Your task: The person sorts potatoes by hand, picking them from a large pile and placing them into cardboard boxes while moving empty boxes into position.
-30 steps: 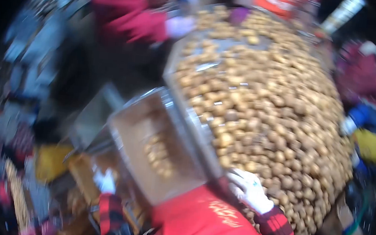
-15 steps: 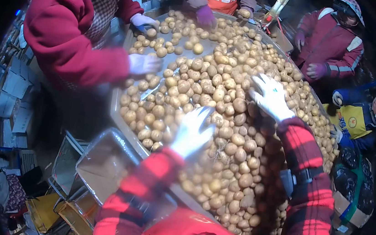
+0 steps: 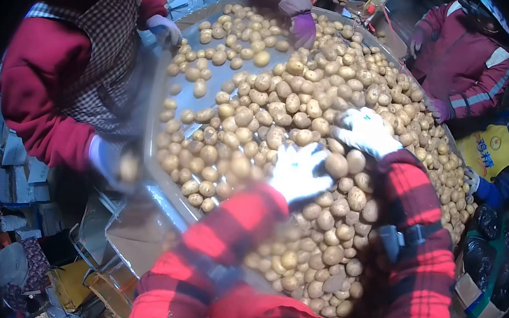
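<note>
A large heap of potatoes [image 3: 331, 254] covers a metal sorting table [image 3: 215, 60]. My left hand [image 3: 301, 173], in a white glove, lies on the middle of the heap with its fingers spread; nothing shows in its grasp. Just beyond it on the right, my right hand [image 3: 367, 132], also white-gloved, rests on the potatoes with its fingers partly bent over them. Some fingertips are hidden among the potatoes. Two larger potatoes [image 3: 335, 166] lie between my hands.
A co-worker [image 3: 52, 75] at the left holds a blurred potato [image 3: 129, 167] beyond the table rim. Other people's gloved hands [image 3: 303, 30] reach in from the far side and right. A lined crate [image 3: 135, 233] stands at the near left; black bags [image 3: 480, 257] lie right.
My left hand has moved right and forward across the heap. My right hand's fingers have bent more. The left co-worker's hand has swung off the table with a potato.
</note>
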Demonstrator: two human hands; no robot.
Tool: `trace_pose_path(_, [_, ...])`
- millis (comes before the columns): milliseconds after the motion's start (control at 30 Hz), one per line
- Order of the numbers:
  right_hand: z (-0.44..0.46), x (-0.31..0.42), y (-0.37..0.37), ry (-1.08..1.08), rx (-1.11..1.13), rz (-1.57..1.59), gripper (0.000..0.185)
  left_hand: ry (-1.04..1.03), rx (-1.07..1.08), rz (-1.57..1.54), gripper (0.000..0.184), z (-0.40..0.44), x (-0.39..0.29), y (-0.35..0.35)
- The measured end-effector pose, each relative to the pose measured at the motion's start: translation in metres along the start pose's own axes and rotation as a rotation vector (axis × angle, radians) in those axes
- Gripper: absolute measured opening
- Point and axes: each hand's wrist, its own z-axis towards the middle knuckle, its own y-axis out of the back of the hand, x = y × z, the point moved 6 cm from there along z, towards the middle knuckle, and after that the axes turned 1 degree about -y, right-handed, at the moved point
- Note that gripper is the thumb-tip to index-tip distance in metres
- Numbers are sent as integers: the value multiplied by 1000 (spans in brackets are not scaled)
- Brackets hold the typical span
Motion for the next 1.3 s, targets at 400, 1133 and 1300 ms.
trace_pose_path(400, [-236,-81,-5,-446,-143,-107,34,-223,60,-146,72,-38,-159,-37])
trace_pose_path(1133, [79,61,-37,157,-447,-58,61,192,-424,110,42,-216,78,32])
trace_pose_path(1300, [143,65,-52,-200,-248,-168,73,267,-373,140,40,-218,86,26])
